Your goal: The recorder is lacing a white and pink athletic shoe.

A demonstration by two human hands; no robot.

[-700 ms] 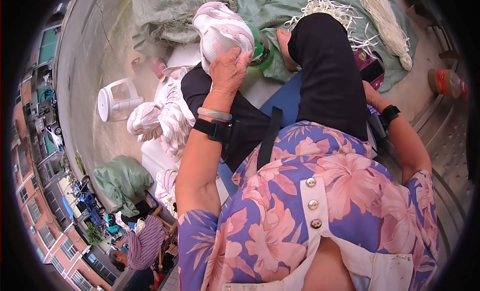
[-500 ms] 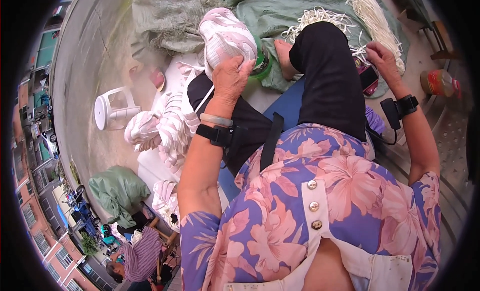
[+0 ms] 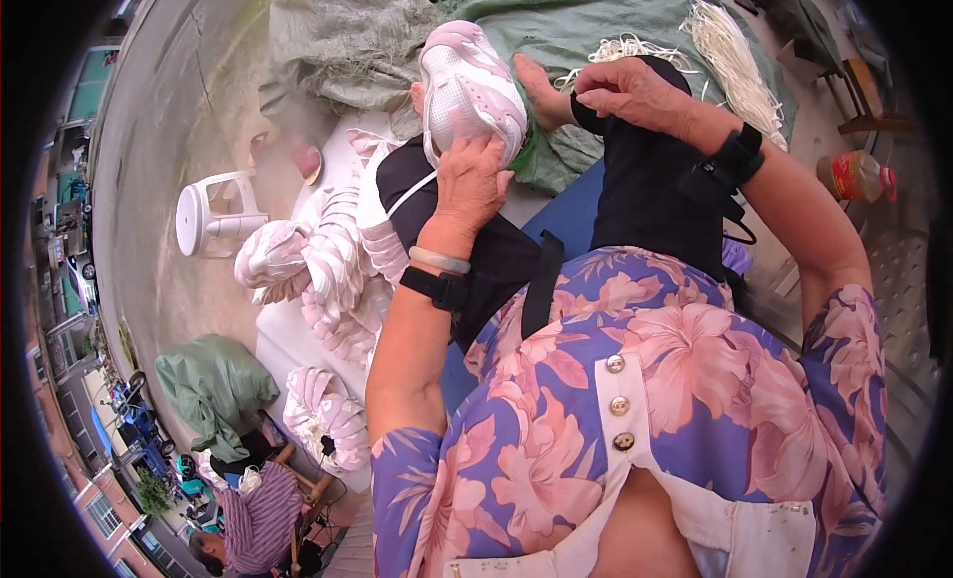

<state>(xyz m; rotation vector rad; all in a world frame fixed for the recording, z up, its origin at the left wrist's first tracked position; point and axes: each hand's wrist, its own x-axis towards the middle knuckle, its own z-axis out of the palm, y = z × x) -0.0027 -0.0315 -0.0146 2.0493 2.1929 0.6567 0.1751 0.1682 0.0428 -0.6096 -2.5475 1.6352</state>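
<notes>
A white-and-pink sneaker upper (image 3: 472, 76) rests near my left knee, its mesh toe area facing up. My left hand (image 3: 471, 176) grips its near end, thumb and fingers closed on the edge. A white shoelace (image 3: 412, 193) trails from beside that hand over my dark trouser leg. Above my other knee, to the right of the upper and apart from it, hovers my right hand (image 3: 635, 96). Its fingers are drawn together in a pinch, and whatever lies between them is hidden.
Stacked sneaker uppers (image 3: 333, 240) lie to my left, near a white plastic stool (image 3: 194, 220). A bundle of white laces (image 3: 735, 72) lies on green sacking (image 3: 596, 7). A bottle with a red cap (image 3: 854, 177) stands at right. Lower left, a person in stripes (image 3: 263, 518) sits by a green sack (image 3: 213, 389).
My right hand has swung left from beside the lace bundle to above my knee, nearer the upper. My left hand and the upper have shifted slightly to the right, still together.
</notes>
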